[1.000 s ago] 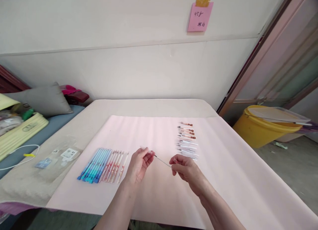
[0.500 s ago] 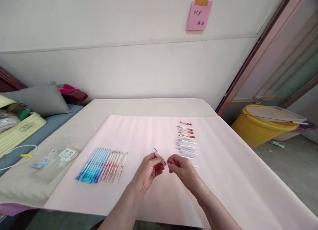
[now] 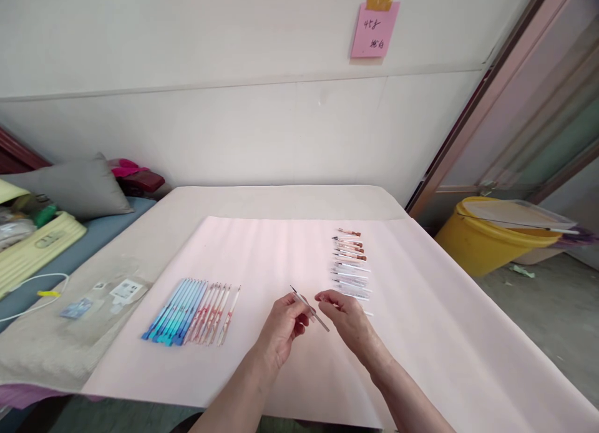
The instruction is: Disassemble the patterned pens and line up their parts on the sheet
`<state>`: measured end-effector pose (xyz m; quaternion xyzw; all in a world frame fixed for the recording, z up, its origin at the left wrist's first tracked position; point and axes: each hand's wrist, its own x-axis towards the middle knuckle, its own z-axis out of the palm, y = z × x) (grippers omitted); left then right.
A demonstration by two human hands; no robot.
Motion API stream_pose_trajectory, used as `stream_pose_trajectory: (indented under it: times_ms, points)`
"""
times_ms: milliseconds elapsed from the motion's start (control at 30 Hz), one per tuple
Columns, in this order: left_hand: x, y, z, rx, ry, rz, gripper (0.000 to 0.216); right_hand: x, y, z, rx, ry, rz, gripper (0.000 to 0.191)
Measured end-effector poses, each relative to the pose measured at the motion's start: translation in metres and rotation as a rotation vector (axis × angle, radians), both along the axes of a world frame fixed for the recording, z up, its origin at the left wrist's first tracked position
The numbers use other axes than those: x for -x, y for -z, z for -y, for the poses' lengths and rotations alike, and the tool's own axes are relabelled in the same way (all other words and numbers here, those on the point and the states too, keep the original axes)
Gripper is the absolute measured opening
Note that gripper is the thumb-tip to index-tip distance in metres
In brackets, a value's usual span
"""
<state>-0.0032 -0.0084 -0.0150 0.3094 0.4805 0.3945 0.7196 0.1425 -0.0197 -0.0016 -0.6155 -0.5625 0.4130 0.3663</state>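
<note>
My left hand (image 3: 281,327) is closed, pinching a thin clear pen refill (image 3: 318,319) that slants from a dark tip at upper left down to the right. My right hand (image 3: 346,317) sits just right of it, fingers curled with thumb and forefinger close together; what they hold, if anything, is hidden. Both hands hover over a pink sheet (image 3: 281,252). A tidy row of blue and pink pens (image 3: 191,311) lies to the left. A column of pen parts (image 3: 350,261) lies just beyond my right hand.
The sheet covers a beige table (image 3: 281,196) against a white wall with a pink note (image 3: 372,29). Clear plastic packets (image 3: 107,296) lie at the table's left. A grey cushion (image 3: 79,186) and clutter sit further left, a yellow tub (image 3: 491,236) on the right.
The hands came together from a wider spread, then parted slightly. The refill, earlier stretched between both hands, is now held by the left hand alone, tip up-left.
</note>
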Motion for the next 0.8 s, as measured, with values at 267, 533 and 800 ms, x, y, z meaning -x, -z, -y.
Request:
stream_pose_trajectory:
  times_ms: [267,533,800]
  points:
    - [-0.014,0.006,0.01,-0.001,0.062,0.013,0.008,0.004,0.012,-0.003,-0.032,0.059,0.061,0.031]
    - [-0.019,0.02,0.01,0.021,0.012,0.067,0.009,0.017,0.008,0.008,-0.106,-0.107,0.086,0.022]
    - [-0.021,0.011,0.011,0.012,0.029,0.223,0.014,0.012,0.0,0.007,-0.082,-0.247,0.235,0.025]
